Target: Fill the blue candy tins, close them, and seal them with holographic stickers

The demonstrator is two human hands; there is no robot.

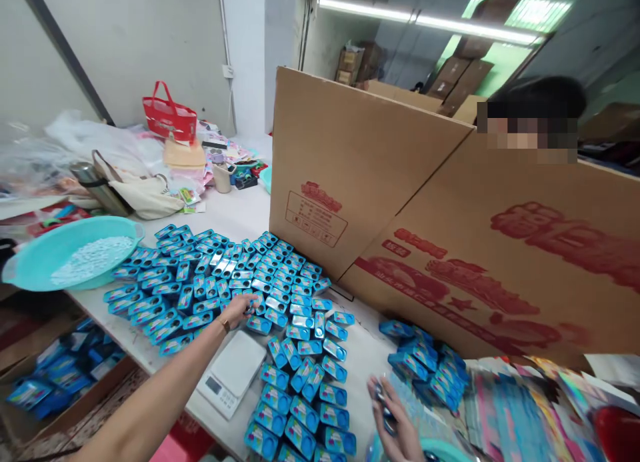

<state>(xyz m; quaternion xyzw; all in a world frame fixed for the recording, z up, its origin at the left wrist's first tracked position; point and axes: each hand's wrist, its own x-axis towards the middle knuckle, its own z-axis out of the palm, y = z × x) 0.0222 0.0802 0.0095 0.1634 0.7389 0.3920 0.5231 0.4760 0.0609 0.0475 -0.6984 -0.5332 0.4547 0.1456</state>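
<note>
My left hand point(239, 309) reaches out over the table and closes its fingers on one of the small blue tins point(258, 307) at the edge of a wide spread of blue tins point(215, 279). More blue tins lie in loose rows point(305, 389) nearer to me. My right hand point(393, 415) is low at the front, fingers curled round a small dark item point(384, 401) I cannot make out. A white digital scale point(233, 373) sits between my arms, just under the left wrist.
A big brown cardboard box point(450, 229) with red print stands at the right, a person behind it. A teal basin of white pellets point(70, 254) sits at the left. Another blue tin pile point(430, 369), printed sheets point(525, 409), a red bag point(170, 119) and a box of tins point(55, 379) on the floor.
</note>
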